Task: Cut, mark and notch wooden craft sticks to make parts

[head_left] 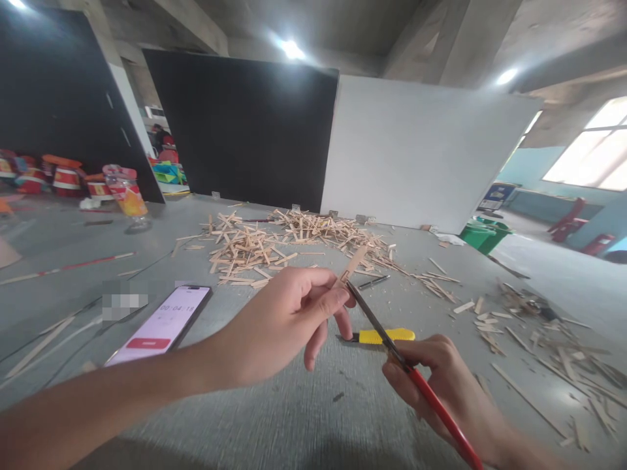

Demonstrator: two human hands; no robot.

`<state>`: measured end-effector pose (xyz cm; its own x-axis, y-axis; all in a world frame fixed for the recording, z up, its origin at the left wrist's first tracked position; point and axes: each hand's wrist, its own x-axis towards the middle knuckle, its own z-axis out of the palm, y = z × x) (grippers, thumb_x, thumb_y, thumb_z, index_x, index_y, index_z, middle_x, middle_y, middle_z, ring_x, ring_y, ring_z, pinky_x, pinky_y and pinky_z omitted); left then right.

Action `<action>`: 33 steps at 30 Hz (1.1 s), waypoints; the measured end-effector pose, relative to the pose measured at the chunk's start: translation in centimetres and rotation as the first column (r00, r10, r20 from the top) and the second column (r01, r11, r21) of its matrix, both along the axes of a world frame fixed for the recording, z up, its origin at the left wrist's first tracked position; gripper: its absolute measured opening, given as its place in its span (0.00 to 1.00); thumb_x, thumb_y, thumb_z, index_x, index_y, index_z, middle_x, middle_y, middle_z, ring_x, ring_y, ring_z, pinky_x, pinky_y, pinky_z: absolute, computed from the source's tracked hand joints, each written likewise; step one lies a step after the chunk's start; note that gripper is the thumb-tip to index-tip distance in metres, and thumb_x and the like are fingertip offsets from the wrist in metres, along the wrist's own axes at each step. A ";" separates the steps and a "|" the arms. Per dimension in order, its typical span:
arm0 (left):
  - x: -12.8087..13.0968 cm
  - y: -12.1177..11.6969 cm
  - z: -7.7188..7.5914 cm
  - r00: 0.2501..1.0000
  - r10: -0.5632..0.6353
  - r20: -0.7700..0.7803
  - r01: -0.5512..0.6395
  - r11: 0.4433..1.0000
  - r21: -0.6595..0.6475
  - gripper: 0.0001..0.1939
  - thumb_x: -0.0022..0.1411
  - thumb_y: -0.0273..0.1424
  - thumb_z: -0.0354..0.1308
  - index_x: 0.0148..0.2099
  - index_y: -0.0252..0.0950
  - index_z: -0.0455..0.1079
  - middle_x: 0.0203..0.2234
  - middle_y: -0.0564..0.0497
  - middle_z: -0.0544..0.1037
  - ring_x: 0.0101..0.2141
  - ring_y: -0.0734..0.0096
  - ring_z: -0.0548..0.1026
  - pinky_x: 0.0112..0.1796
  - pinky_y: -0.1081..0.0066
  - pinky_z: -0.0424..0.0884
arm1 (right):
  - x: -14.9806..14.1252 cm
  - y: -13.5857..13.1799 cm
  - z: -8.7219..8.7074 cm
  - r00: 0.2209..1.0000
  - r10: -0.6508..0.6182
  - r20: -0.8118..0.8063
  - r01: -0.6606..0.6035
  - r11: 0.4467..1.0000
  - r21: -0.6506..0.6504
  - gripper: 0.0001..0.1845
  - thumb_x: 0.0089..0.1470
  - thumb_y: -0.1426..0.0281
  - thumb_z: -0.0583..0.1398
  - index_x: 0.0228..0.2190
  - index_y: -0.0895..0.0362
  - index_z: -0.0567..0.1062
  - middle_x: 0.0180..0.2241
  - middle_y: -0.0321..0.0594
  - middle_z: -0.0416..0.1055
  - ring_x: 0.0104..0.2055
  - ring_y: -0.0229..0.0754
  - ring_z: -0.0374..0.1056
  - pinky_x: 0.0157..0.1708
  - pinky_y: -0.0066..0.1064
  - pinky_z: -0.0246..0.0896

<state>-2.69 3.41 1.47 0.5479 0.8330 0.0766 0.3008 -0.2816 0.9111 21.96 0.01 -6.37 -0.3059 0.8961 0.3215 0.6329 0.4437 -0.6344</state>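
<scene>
Between thumb and fingers, my left hand [298, 307] pinches a flat wooden stick [356, 262] whose free end points up and away. A small slot or outline shows on the stick near my fingertips. My right hand [445, 378] is closed around a slim tool with a red handle [445, 414] and a long, narrow dark metal end [369, 313]. The tip of this tool meets the stick, or lies just beside it, by my left thumb. Under the tool, a yellow utility knife [386, 336] lies on the table [304, 418]. A dark pen-like object [373, 282] lies beyond it.
Loose wooden sticks [245, 251] are heaped at the back, with scraps [563, 352] scattered right. A phone [161, 326] showing a running timer lies left. Black [255, 130] and white [416, 150] panels stand behind. Farther off are a plastic bottle [130, 196] and a green bin [484, 235].
</scene>
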 end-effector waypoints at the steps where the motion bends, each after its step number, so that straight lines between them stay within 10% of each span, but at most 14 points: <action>1: 0.0 0.0 0.0 1.000 -0.002 -0.002 0.002 1.000 -0.003 0.18 0.77 0.43 0.49 0.40 0.37 0.70 0.32 0.56 0.84 0.17 0.83 0.71 0.29 0.73 0.69 | 0.0 0.0 0.0 1.000 0.000 0.010 0.000 1.000 -0.002 0.26 0.63 0.57 0.60 0.15 0.52 0.68 0.14 0.33 0.58 0.19 0.39 0.50 0.20 0.33 0.47; 10: 0.2 0.3 0.0 1.000 0.009 -0.009 -0.009 1.000 0.005 0.17 0.76 0.42 0.49 0.40 0.37 0.71 0.32 0.55 0.83 0.17 0.82 0.71 0.30 0.71 0.70 | 0.2 0.2 -0.3 0.998 0.010 0.059 -0.007 0.999 -0.053 0.26 0.64 0.57 0.58 0.17 0.52 0.62 0.15 0.31 0.54 0.21 0.38 0.45 0.20 0.34 0.44; 16: 0.1 0.7 -0.2 0.999 -0.028 -0.017 0.028 1.000 0.010 0.19 0.78 0.42 0.46 0.43 0.37 0.73 0.17 0.56 0.76 0.36 0.67 0.82 0.40 0.69 0.73 | 0.5 0.4 -0.4 0.997 -0.026 0.069 0.030 0.998 -0.054 0.26 0.64 0.58 0.58 0.19 0.53 0.59 0.18 0.28 0.45 0.20 0.35 0.41 0.19 0.32 0.41; 20: 0.1 0.7 -0.4 0.989 0.060 -0.133 -0.040 0.989 0.145 0.19 0.78 0.40 0.45 0.41 0.37 0.72 0.19 0.56 0.78 0.21 0.74 0.75 0.30 0.70 0.69 | 0.4 0.3 -0.4 0.997 -0.059 0.058 0.064 0.993 -0.102 0.28 0.66 0.55 0.56 0.19 0.53 0.55 0.18 0.28 0.44 0.20 0.34 0.40 0.17 0.31 0.39; 25: -0.1 1.2 -0.9 0.952 0.186 -0.244 -0.091 0.931 0.354 0.19 0.77 0.37 0.44 0.37 0.37 0.70 0.18 0.57 0.71 0.18 0.76 0.68 0.25 0.69 0.62 | -0.1 -0.2 1.0 0.997 0.021 -0.078 -0.040 0.968 -0.249 0.27 0.65 0.53 0.56 0.19 0.52 0.60 0.19 0.31 0.52 0.19 0.36 0.46 0.17 0.31 0.43; 33: -0.5 2.0 -0.4 0.984 0.109 -0.140 -0.081 0.979 0.189 0.13 0.78 0.41 0.42 0.47 0.39 0.63 0.31 0.55 0.77 0.22 0.77 0.67 0.26 0.71 0.64 | 0.3 -0.2 1.8 0.997 -0.061 -0.047 0.047 0.968 -0.248 0.28 0.61 0.45 0.57 0.23 0.54 0.74 0.23 0.38 0.68 0.23 0.42 0.62 0.20 0.32 0.59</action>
